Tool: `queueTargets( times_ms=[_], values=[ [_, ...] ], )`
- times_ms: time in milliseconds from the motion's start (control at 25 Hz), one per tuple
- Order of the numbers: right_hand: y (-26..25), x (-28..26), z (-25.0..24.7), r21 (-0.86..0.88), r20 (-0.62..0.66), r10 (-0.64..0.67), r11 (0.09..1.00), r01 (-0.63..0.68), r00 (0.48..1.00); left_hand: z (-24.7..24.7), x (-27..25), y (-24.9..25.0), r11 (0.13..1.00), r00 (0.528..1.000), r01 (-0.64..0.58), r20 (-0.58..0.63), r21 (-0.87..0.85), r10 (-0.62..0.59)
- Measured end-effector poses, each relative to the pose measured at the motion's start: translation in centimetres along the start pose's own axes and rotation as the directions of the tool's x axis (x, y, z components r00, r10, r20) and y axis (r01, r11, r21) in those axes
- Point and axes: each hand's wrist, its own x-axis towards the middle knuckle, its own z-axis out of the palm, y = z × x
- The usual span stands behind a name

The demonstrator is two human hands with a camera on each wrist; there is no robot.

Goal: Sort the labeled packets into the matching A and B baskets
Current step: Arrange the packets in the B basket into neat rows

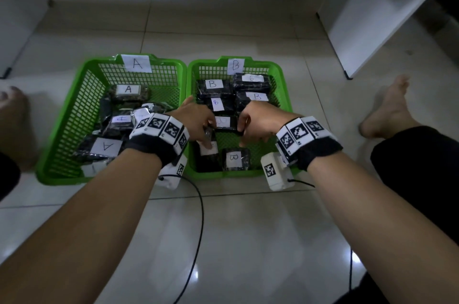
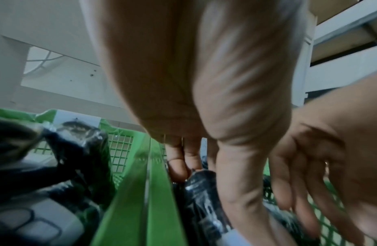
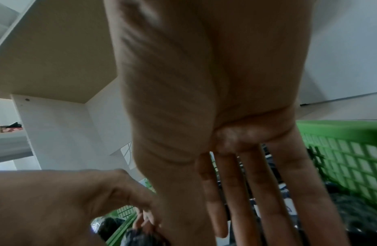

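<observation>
Two green baskets stand side by side on the floor: basket A (image 1: 62, 115) on the left and basket B (image 1: 283, 80) on the right, each with a paper letter on its far wall. Both hold several dark packets with white labels. Both hands are over basket B. My left hand (image 1: 207, 136) pinches a dark packet (image 1: 208, 149) near the basket's left wall; in the left wrist view its fingers (image 2: 179, 168) and thumb close round that packet (image 2: 201, 186). My right hand (image 1: 242, 133) hovers beside it with fingers (image 3: 236, 199) straight and holds nothing. A labeled packet (image 1: 224, 122) lies between the hands.
Bare feet rest on the tiled floor left (image 1: 12, 105) and right (image 1: 387, 110) of the baskets. White furniture (image 1: 372, 18) stands at the back right. Black cables (image 1: 201, 216) trail from the wrist cameras across the floor near me.
</observation>
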Motion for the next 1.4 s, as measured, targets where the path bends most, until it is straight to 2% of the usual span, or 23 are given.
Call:
queueTargets(
  times_ms=[80, 160, 240, 320, 400, 440, 520, 680, 880, 1080, 1320, 1400],
  values=[
    [0.5, 0.1, 0.5, 0.082, 0.102, -0.015, 0.997, 0.007, 0.995, -0.6, -0.4, -0.9, 0.986, 0.996, 0.003, -0.084, -0.166, -0.017],
    [0.4, 0.1, 0.8, 0.139, 0.083, -0.075, 0.988, 0.063, 0.994, -1.1, -0.7, -1.8, 0.949, 0.976, 0.030, -0.197, -0.314, -0.095],
    [0.0, 0.0, 0.8, 0.161, -0.091, -0.127, 0.977, 0.140, 0.988, -1.4, -0.7, -2.0, 0.938, 0.924, 0.055, -0.338, -0.343, -0.178],
    [-0.2, 0.2, 0.5, 0.136, -0.269, -0.157, 0.971, 0.199, 0.950, -1.5, -0.7, -1.8, 0.935, 0.856, 0.081, -0.456, -0.346, -0.243],
    [0.0, 0.8, 0.1, 0.079, -0.334, -0.170, 0.975, 0.207, 0.927, -1.5, -0.6, -1.5, 0.916, 0.805, 0.078, -0.518, -0.392, -0.290],
    [0.1, 1.1, -0.2, 0.043, -0.345, -0.157, 0.982, 0.182, 0.925, -1.5, -0.6, -1.6, 0.906, 0.804, 0.065, -0.516, -0.419, -0.297],
    [0.0, 1.5, -0.3, -0.046, -0.374, -0.131, 0.991, 0.123, 0.918, -1.4, -0.6, -2.0, 0.899, 0.843, 0.064, -0.459, -0.434, -0.282],
    [-1.4, 2.7, 0.3, -0.164, -0.385, -0.140, 0.983, 0.081, 0.912, -0.7, -0.7, -2.8, 0.933, 0.900, 0.068, -0.381, -0.354, -0.211],
    [-2.0, 4.5, 0.3, -0.162, -0.372, -0.098, 0.986, 0.040, 0.923, 0.0, 0.1, -2.7, 0.976, 0.907, 0.051, -0.400, -0.212, -0.135],
    [-0.9, 4.8, 0.1, -0.070, -0.272, -0.083, 0.995, 0.067, 0.959, 0.4, 1.0, -1.9, 0.990, 0.936, 0.140, -0.327, 0.006, -0.130],
    [1.3, 2.8, -0.6, 0.178, -0.271, -0.014, 0.982, 0.064, 0.962, 0.5, 1.0, -1.2, 0.984, 0.937, 0.178, -0.309, 0.017, -0.164],
    [1.6, 1.7, -0.7, 0.218, -0.178, 0.014, 0.976, 0.025, 0.984, 0.5, 0.9, -1.2, 0.983, 0.934, 0.184, -0.313, 0.006, -0.173]
  ],
)
